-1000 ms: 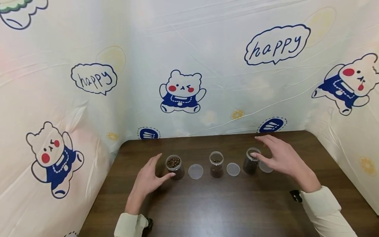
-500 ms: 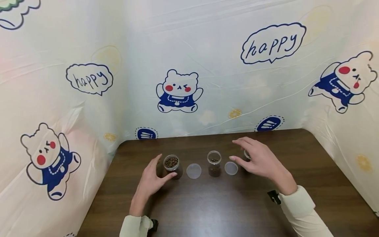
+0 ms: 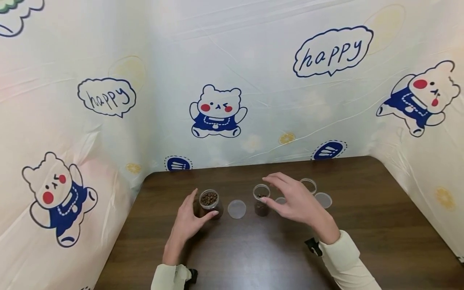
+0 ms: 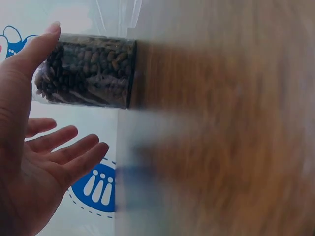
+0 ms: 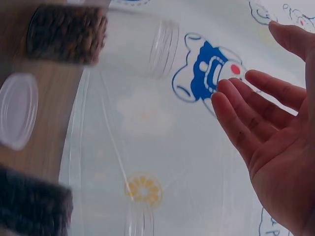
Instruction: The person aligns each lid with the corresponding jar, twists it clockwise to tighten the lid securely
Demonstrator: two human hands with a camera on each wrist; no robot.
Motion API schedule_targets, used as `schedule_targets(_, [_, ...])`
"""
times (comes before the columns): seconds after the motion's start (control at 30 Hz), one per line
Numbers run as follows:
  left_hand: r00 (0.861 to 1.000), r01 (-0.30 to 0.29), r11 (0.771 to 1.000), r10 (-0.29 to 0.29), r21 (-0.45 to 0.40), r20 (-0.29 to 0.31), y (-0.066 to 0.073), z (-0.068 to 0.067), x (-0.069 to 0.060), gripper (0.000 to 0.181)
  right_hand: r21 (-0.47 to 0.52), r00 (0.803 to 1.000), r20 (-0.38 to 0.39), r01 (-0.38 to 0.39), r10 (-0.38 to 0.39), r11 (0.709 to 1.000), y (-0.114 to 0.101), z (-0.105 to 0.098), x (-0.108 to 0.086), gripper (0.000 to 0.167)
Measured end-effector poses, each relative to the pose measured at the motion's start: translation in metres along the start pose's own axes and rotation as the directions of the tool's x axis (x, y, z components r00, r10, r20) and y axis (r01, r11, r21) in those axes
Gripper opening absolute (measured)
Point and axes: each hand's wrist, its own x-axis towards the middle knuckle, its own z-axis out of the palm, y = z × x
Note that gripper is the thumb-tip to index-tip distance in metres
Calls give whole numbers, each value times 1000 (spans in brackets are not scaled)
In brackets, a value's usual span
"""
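Lower centre: three jars (image 3: 261,208) uncapped, lids (image 3: 237,209) alongside, none lifted; your left hand (image 3: 188,221) and right hand (image 3: 297,200) spread wide, gripping nothing.

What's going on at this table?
A person's open left hand is spread around the left jar, filled with dark beans; contact is unclear. The open right hand hovers by the middle jar, only partly filled. The right jar is partly hidden behind it. Three lids lie off on the table.

We are looking at a pale cloth (image 3: 268,68), its 3 printed bears (image 3: 216,120) and 2 "happy" bubbles (image 3: 333,51) overlooking a brown surface (image 3: 250,257).
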Motion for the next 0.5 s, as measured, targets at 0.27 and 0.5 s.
schedule_targets(0.27, [1000, 0, 999, 0, -34, 2, 4, 2, 2, 114, 60, 998, 64, -10, 6, 998, -16, 18, 8, 60])
schedule_targets(0.5, [1000, 17, 997, -16, -74, 14, 6, 6, 4, 107, 80, 988, 152, -26, 13, 996, -35, 36, 16, 64])
